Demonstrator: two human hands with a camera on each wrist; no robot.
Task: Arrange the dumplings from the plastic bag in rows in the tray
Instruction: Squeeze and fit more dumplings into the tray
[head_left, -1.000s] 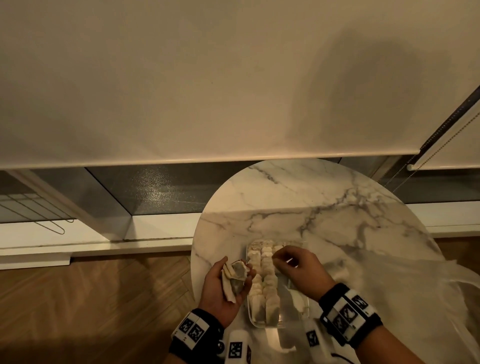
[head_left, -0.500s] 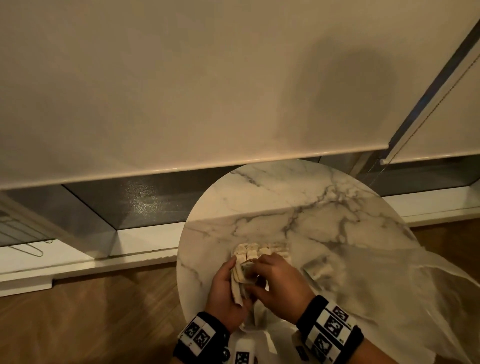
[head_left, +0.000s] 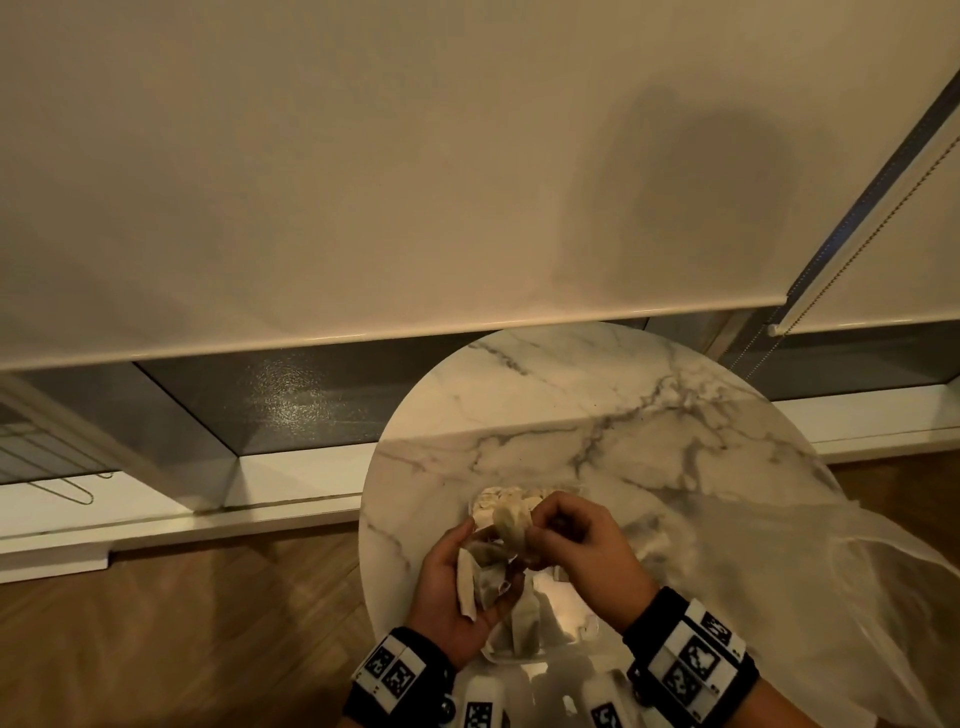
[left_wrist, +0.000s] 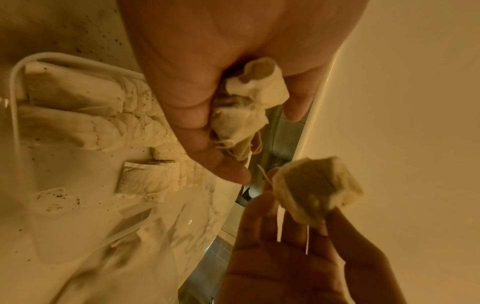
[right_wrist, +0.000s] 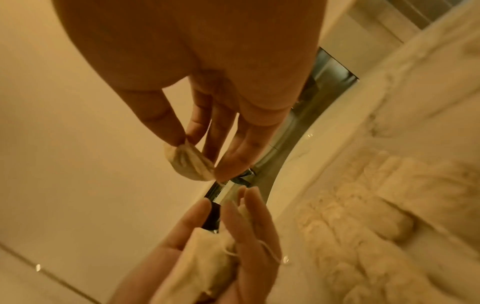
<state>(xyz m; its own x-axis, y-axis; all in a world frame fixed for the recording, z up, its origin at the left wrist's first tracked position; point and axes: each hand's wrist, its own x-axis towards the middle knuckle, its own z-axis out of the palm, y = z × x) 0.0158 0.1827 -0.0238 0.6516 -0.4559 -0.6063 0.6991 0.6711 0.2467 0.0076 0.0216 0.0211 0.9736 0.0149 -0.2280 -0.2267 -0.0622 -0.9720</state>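
Both hands hide most of the tray (head_left: 586, 633); its rows blur in the right wrist view.

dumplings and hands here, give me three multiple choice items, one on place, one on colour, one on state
1. Where is the tray?
A. on the wooden floor
B. on the round table
C. on the window ledge

2. What colour is the table top?
A. white marble with grey veins
B. plain black
C. red

3. What is the right hand doing?
A. lying flat on the table
B. pinching one dumpling in its fingers
C. pulling the blind

Answers:
1 B, the tray sits on the table under the hands.
2 A, grey veins cross the white top.
3 B, the right wrist view shows the thumb and fingertips nipping a dumpling, while the left hand cups several more.
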